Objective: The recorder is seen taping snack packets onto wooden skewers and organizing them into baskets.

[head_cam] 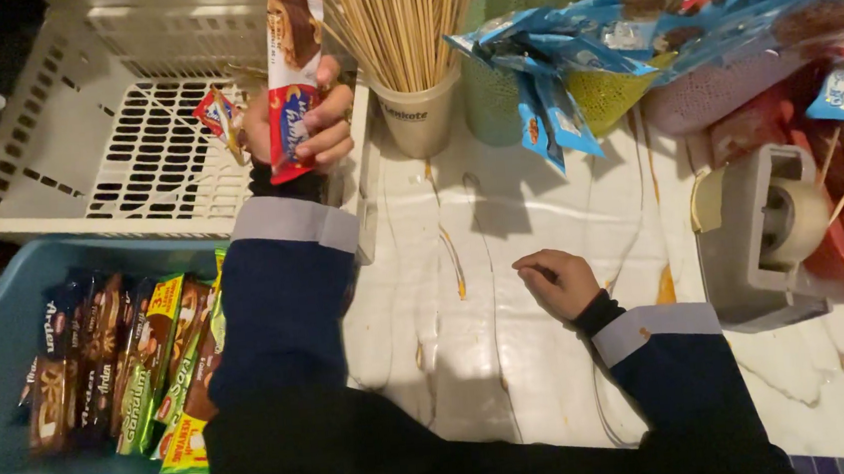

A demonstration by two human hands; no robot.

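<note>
Left hand (297, 116) is closed round a red snack bar (287, 82) held up over the white crate (83, 143), right hand (558, 281) curled empty on the surface (471, 343); risk: bar clips the skewer cup (420, 117) just beside, tipping it.

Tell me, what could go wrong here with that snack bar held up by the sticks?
The left hand holds the snack bar right beside the cup of skewers; a bump might tip the cup and scatter them. The packets hang over the table edge of their pile and could slide down. The right hand rests near the tape dispenser, whose cutter might nick it.
</note>
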